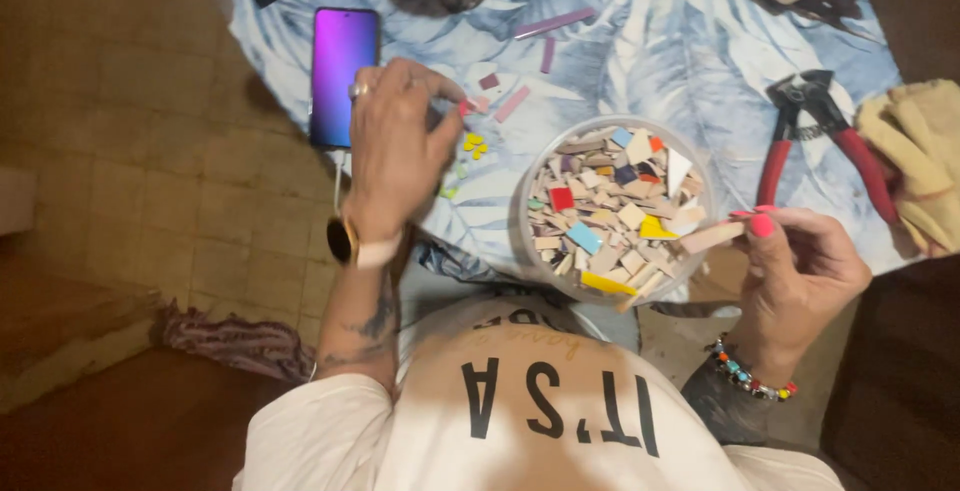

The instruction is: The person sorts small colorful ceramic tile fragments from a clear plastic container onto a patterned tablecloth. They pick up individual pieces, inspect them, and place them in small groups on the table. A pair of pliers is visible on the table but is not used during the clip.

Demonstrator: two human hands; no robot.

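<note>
I see the right hand [795,266] pinching a pale beige tile strip [712,237] between thumb and pink-nailed fingertips; the strip's long axis runs from about four o'clock to ten o'clock, its free end pointing toward ten o'clock over the rim of the round bowl [528,213]. The strip sits at roughly ten o'clock from the middle of that hand, its near end caught in the fingertips, its far end touching or just above the bowl's edge; I cannot tell which. The hand is mostly curled, only the pinching fingers extended. The bowl is heaped with broken tile pieces [610,216] in beige, blue, red, yellow and white. My left hand [398,146] lies at about nine o'clock from the bowl, palm down on the leaf-patterned cloth [690,61], fingers bent and drawn together at their tips around a small pinkish chip [466,108]; it seems to grip that chip, though the contact is partly hidden. Just beside those fingertips, toward four o'clock, lies a cluster of little yellow pieces [474,144]. A phone [343,71] with a purple screen lies at ten o'clock from the left hand, close to it. Red-handled nippers [825,136] rest at twelve o'clock from the right hand, well apart from it, with a tan glove [920,166] just to their right.
</note>
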